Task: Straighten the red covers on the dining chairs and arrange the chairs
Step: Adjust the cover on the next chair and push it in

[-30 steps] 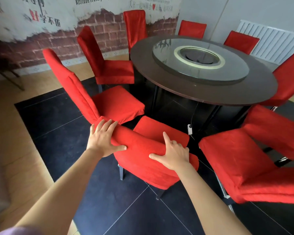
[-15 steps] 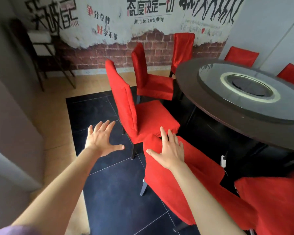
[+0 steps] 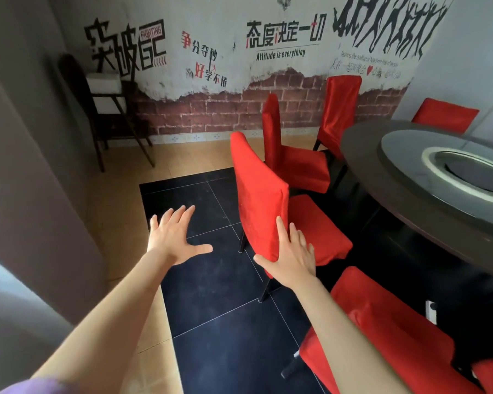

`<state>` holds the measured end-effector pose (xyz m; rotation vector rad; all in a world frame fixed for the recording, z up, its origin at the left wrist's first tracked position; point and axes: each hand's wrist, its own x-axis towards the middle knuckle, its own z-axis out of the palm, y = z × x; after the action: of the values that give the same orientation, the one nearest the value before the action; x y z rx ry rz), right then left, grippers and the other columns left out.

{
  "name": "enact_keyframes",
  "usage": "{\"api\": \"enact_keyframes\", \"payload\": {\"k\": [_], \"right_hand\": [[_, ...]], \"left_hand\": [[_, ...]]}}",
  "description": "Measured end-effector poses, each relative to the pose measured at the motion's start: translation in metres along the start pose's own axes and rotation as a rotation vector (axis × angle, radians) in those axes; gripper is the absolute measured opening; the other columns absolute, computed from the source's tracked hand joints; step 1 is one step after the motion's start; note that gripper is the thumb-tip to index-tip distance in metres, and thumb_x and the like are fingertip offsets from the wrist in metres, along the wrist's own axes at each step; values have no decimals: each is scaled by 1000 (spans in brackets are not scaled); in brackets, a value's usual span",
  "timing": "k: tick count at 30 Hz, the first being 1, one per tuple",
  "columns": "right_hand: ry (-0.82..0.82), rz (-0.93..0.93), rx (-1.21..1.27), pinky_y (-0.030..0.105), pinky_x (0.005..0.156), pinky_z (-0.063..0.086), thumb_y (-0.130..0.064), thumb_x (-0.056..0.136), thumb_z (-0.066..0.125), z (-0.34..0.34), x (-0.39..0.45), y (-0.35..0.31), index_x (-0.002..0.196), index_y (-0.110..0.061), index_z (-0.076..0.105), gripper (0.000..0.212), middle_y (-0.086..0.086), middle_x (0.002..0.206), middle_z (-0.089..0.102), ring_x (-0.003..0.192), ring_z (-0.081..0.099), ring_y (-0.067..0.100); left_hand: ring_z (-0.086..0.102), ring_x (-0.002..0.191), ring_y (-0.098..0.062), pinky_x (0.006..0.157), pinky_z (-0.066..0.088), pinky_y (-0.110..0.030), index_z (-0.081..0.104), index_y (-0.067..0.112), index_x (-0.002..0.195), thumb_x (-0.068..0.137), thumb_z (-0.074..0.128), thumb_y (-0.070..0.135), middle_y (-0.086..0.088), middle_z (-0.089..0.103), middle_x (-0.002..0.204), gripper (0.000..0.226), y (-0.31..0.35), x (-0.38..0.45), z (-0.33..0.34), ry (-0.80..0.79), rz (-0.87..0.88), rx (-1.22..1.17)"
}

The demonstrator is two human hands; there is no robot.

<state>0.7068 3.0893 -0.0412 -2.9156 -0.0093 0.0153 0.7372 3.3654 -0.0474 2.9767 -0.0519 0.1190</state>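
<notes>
A red-covered chair [image 3: 261, 194] stands in the middle of the view, its back turned to me and its seat facing the round table [image 3: 404, 200]. My right hand [image 3: 292, 257] is spread open at the lower edge of that chair's back; whether it touches the cover I cannot tell. My left hand [image 3: 174, 237] hovers open over the black floor, left of the chair and apart from it. The chair I stood at a moment ago [image 3: 387, 331] is at the lower right, close to my right forearm. Two more red chairs [image 3: 293, 155] [image 3: 340, 109] stand further round the table.
A dark wooden rack [image 3: 106, 109] stands against the brick-print wall at the left. A grey wall or door panel [image 3: 32, 194] runs close along my left side. Another red chair [image 3: 444, 115] sits behind the table. A black tiled patch [image 3: 211, 280] lies under the chairs, tan tiles around it.
Both hands have come off the back of the nearest chair. My view has swung left, and my right hand now reaches the neighbouring chair while the left hangs free.
</notes>
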Motion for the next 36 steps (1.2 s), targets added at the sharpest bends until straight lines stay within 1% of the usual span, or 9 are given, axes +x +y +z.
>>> {"api": "enact_keyframes", "payload": {"k": [8,13,16,18,24,26,29,34,36], "right_hand": [[16,61,-12,51,113,21,-76,74,53,7,84,-29,150,-35,-16,110,11,162,5,147,12,29],[60,79,-22,52,113,21,-77,74,54,0,159,-29,150,-33,-16,112,12,162,4,147,10,30],[62,99,-1,52,114,20,-77,74,55,-6,203,-27,151,-34,-14,112,12,162,6,147,11,31],[89,101,-8,52,114,21,-77,74,55,-11,231,-26,151,-35,-11,110,12,161,9,147,13,31],[52,141,-25,52,114,23,-77,71,59,-11,292,-28,152,-34,-8,113,12,161,12,146,15,31],[25,184,-11,53,114,23,-77,69,60,-9,310,-28,152,-35,-9,115,12,161,11,147,14,30],[-24,301,96,51,115,20,-74,68,63,-4,330,-27,151,-38,-9,116,10,161,9,147,12,29],[-42,481,146,51,116,20,-70,68,66,7,357,-34,151,-40,-10,117,7,162,8,147,12,29],[-50,556,148,50,115,21,-69,70,66,13,362,-39,152,-40,-10,116,7,162,8,147,13,29]], "left_hand": [[14,147,-27,117,8,-54,8,30,154,61,49,89,1,19,161,118,-35,100,18,-47,52,-40],[13,148,-26,117,7,-54,6,30,154,62,54,86,1,19,161,118,-30,182,25,-30,97,-48],[12,148,-25,117,6,-53,3,31,154,62,55,86,2,18,161,119,-23,232,20,-68,148,4],[12,148,-24,117,6,-53,2,32,154,61,53,87,2,18,161,119,-19,269,19,-28,173,1],[12,148,-25,117,5,-54,2,33,153,59,51,89,1,17,161,120,-9,344,31,-54,261,-26],[13,148,-25,117,6,-55,1,35,153,60,51,88,1,18,161,118,-7,370,37,-81,290,-25],[14,147,-24,117,6,-54,0,35,153,64,52,86,1,19,160,115,1,409,43,-111,370,-24],[11,148,-24,117,2,-56,-3,37,153,66,56,82,0,17,161,114,14,478,46,-191,570,-6],[10,148,-24,117,4,-55,-2,37,153,66,56,82,0,16,161,114,18,496,50,-234,672,27]]}}
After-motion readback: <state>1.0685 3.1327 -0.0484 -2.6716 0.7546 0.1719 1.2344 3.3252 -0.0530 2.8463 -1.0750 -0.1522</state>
